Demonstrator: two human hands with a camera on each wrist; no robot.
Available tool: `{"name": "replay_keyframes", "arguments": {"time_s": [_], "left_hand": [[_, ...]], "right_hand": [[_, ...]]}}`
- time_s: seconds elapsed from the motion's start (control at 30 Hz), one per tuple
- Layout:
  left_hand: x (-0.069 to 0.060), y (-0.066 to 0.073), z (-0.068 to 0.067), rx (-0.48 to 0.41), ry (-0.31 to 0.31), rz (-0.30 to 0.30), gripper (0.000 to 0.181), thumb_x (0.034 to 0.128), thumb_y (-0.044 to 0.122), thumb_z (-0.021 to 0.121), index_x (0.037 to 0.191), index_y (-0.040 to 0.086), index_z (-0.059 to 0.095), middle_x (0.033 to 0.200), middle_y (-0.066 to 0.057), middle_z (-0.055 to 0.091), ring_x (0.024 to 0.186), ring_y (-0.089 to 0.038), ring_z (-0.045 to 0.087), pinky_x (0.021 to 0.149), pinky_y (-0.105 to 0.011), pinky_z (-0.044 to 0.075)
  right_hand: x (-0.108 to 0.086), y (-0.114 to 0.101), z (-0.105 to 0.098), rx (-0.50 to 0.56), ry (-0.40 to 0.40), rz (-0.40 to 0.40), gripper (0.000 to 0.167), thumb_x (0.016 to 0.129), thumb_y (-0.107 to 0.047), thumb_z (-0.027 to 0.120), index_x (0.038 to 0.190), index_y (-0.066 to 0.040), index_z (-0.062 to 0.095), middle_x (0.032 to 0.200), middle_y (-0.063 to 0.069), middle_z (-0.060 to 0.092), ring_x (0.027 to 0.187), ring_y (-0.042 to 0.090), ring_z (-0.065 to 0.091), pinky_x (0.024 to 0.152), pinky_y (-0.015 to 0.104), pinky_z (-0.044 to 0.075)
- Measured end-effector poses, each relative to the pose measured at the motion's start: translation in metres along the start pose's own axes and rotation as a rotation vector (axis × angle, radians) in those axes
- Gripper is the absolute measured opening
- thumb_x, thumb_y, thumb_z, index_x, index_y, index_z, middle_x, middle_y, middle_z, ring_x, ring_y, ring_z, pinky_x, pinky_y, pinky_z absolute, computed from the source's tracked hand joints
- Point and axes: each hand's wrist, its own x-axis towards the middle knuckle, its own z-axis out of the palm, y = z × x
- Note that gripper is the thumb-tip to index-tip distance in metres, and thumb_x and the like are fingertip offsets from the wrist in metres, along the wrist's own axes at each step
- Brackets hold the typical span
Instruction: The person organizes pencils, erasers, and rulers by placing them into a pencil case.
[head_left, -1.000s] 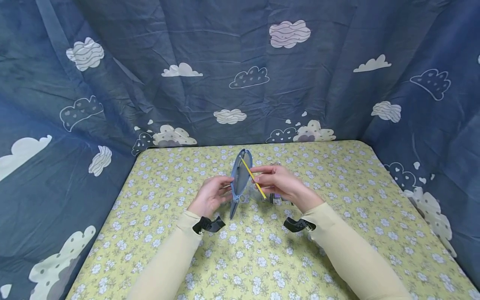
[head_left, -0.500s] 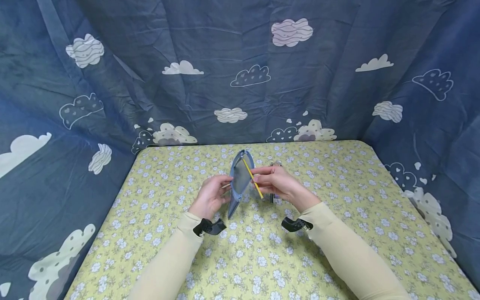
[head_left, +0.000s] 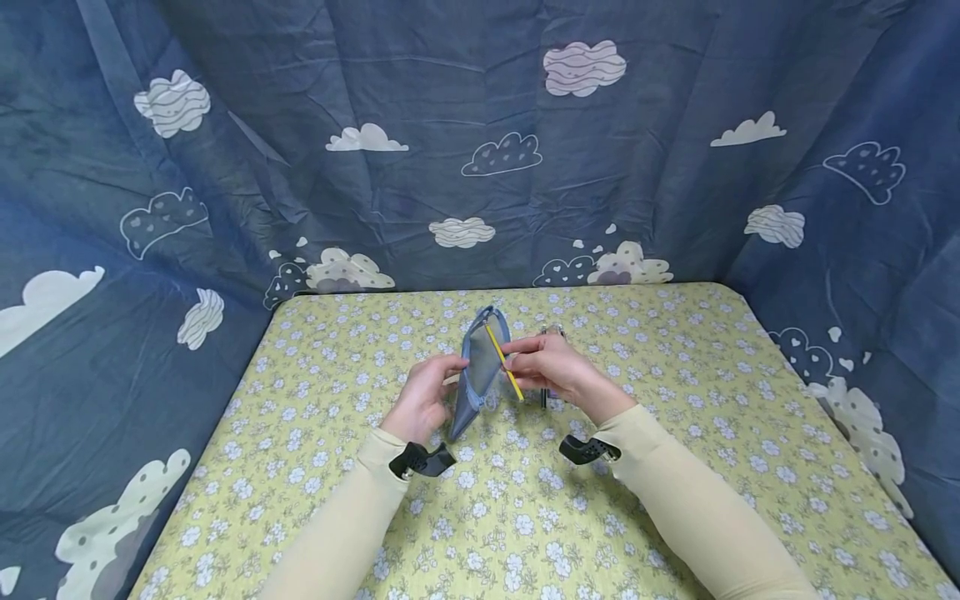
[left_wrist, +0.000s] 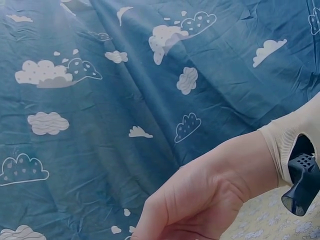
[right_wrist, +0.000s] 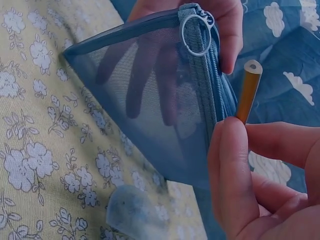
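At frame ctr., L fingers (head_left: 450, 363) are gripping mesh pouch (head_left: 481, 358) by rim, prob. soft/lt.; R fingers (right_wrist: 234, 165) are pinching pencil (head_left: 496, 343), prob. stiff, best held mid-shaft

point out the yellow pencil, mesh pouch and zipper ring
yellow pencil (right_wrist: 248, 94), right wrist view, side of its shaft
mesh pouch (right_wrist: 152, 97), right wrist view, mesh panel
zipper ring (right_wrist: 182, 37), right wrist view, loop's left side

The head view looks forward and down on the bench (head_left: 525, 500). The right-wrist view, close up, shares the pouch (right_wrist: 150, 115) with it; the left-wrist view faces the curtain (left_wrist: 140, 112).
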Motion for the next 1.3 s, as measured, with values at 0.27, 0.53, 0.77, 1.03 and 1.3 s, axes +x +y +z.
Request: {"name": "replay_keyframes", "arguments": {"time_s": [0.27, 0.53, 0.77, 1.03, 1.3], "left_hand": [[0.0, -0.003, -0.001, 0.046, -0.059, -0.042, 0.037, 0.0935, 0.017, 0.065, 0.127, 0.003, 0.057, 0.147, -0.02, 0.039, 0.133, -0.043, 0.037, 0.09, -0.058, 0.04], [0.001, -0.002, 0.001, 0.04, -0.058, -0.035, 0.034, 0.0925, 0.017, 0.066, 0.123, 0.002, 0.058, 0.141, -0.019, 0.044, 0.128, -0.041, 0.041, 0.093, -0.063, 0.04], [0.0, -0.005, 0.002, 0.032, -0.075, -0.052, 0.037, 0.0939, 0.017, 0.063, 0.126, 0.002, 0.054, 0.143, -0.019, 0.04, 0.131, -0.042, 0.041, 0.092, -0.06, 0.041], [-0.001, -0.012, 0.005, -0.003, -0.051, -0.033, 0.018, 0.0883, 0.015, 0.068, 0.101, 0.009, 0.058, 0.136, -0.016, 0.041, 0.125, -0.041, 0.046, 0.089, -0.059, 0.04], [-0.001, -0.013, 0.008, -0.02, -0.042, -0.021, 0.015, 0.0862, 0.014, 0.069, 0.096, 0.009, 0.059, 0.132, -0.015, 0.043, 0.125, -0.043, 0.047, 0.091, -0.063, 0.038]], "right_hand": [[-0.008, -0.011, 0.006, -0.127, 0.026, -0.034, 0.042, 0.096, -0.007, 0.066, 0.137, -0.006, 0.061, 0.129, 0.026, 0.061, 0.101, 0.03, 0.07, 0.08, 0.033, 0.059], [-0.008, -0.02, 0.011, -0.16, 0.058, -0.069, 0.04, 0.094, -0.007, 0.068, 0.133, -0.006, 0.064, 0.128, 0.021, 0.064, 0.101, 0.032, 0.07, 0.082, 0.037, 0.059], [-0.004, -0.015, 0.018, -0.196, 0.097, -0.076, 0.041, 0.094, -0.004, 0.067, 0.134, -0.001, 0.062, 0.122, 0.025, 0.065, 0.097, 0.029, 0.071, 0.08, 0.04, 0.059], [-0.004, -0.016, 0.018, -0.168, 0.115, -0.081, 0.038, 0.093, -0.007, 0.069, 0.131, -0.003, 0.065, 0.124, 0.022, 0.065, 0.101, 0.032, 0.07, 0.079, 0.034, 0.059], [-0.001, -0.017, 0.017, -0.141, 0.115, -0.082, 0.038, 0.092, -0.006, 0.07, 0.13, -0.004, 0.066, 0.126, 0.021, 0.065, 0.099, 0.032, 0.071, 0.079, 0.034, 0.059]]}}
